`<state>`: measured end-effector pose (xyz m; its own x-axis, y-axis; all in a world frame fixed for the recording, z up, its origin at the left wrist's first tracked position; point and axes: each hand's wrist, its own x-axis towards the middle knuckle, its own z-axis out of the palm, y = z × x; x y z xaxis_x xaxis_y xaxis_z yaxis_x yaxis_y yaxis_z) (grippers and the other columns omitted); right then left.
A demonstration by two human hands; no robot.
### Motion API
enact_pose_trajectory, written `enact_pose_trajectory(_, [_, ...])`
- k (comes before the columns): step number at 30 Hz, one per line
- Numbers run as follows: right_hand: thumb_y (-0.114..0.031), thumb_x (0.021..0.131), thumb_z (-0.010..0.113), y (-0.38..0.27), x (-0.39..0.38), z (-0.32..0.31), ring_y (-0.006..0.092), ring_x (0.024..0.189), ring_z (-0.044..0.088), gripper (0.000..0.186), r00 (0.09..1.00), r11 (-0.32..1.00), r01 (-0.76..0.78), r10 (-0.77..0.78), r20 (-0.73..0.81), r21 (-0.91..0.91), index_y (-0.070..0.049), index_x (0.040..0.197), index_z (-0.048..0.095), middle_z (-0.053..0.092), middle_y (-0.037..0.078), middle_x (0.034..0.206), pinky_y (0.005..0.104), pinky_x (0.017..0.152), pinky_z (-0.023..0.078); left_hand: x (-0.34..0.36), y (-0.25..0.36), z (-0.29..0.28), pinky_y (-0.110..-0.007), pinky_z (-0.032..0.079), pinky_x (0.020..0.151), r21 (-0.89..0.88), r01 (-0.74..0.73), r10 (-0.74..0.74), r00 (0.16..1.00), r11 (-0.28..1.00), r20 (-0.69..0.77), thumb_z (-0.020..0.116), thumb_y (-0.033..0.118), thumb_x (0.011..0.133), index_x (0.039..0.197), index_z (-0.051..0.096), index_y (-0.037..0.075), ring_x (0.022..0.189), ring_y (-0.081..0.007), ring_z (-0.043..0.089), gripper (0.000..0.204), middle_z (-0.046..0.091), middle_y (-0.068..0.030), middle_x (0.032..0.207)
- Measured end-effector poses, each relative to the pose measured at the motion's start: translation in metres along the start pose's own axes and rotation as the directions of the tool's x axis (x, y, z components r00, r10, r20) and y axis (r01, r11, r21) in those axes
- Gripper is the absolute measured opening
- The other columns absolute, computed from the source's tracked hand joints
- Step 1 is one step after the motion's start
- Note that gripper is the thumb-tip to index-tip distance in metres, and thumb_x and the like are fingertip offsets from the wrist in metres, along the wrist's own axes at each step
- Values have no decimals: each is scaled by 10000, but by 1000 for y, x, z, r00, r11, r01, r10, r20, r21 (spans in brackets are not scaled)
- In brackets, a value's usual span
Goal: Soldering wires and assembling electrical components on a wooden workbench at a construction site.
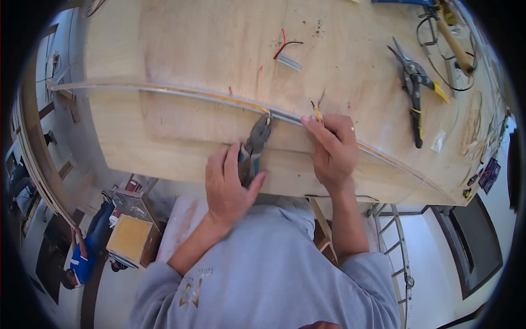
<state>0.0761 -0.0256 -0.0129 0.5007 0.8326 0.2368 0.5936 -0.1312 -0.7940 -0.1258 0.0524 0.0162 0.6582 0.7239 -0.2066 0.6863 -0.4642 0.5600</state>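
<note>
A long, thin metal channel [186, 94] lies across the plywood table, with a yellow strip [235, 102] along its left stretch. My left hand [223, 183] is closed around the handles of a pair of pliers [258, 137]. The jaws of the pliers meet the end of the yellow strip at the channel. With bent fingers, my right hand [335, 153] grips the channel to the right of the pliers. Beside its fingertips a short yellow piece with thin wires [318, 113] sticks up.
Tin snips [415, 82] lie at the right. Beyond the channel are red and black wires [282, 45] and a short metal offcut [289, 62]. A wooden handle [455, 41] and cables crowd the far right corner. A ladder [399, 247] stands below right; a person in blue [82, 262] is at left.
</note>
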Motion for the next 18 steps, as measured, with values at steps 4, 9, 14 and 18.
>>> enact_pose_trajectory(4, [-33, 737, 700, -7, 13, -6, 253, 803, 555, 344, 992, 977, -28, 53, 112, -212, -76, 1077, 663, 579, 63, 863, 362, 718, 438, 4, 3, -7, -385, 456, 849, -69, 46, -44, 999, 997, 25, 809, 149, 683, 1291, 463, -10, 951, -327, 544, 717, 559, -185, 1085])
enact_pose_trajectory(9, [-95, 742, 705, -8, 15, -8, 265, 890, 561, 295, 973, 928, 42, 46, 228, -370, -78, 1031, 652, 584, 65, 919, 411, 807, 424, 1, 1, -38, -274, 461, 649, -519, 228, -62, 946, 823, 317, 763, 120, 761, 1164, 577, -32, 668, -142, 517, 470, 610, -103, 811])
enact_pose_trajectory(14, [-95, 757, 681, -18, 19, -7, 274, 894, 576, 200, 974, 920, 49, 43, 224, -389, -76, 938, 597, 598, 67, 934, 423, 800, 436, 6, -38, -83, -252, 434, 625, -412, 172, -61, 961, 895, 270, 727, 150, 806, 1077, 625, -30, 655, -119, 463, 341, 556, -68, 740])
enact_pose_trajectory(18, [-60, 756, 670, -20, 17, -3, 286, 876, 578, 195, 990, 919, 70, -15, 142, -388, -68, 932, 585, 597, 83, 924, 422, 789, 442, 19, -102, -116, -309, 480, 682, -290, 296, -226, 941, 910, 253, 724, 156, 813, 1047, 619, -55, 646, -255, 534, 332, 642, -147, 796])
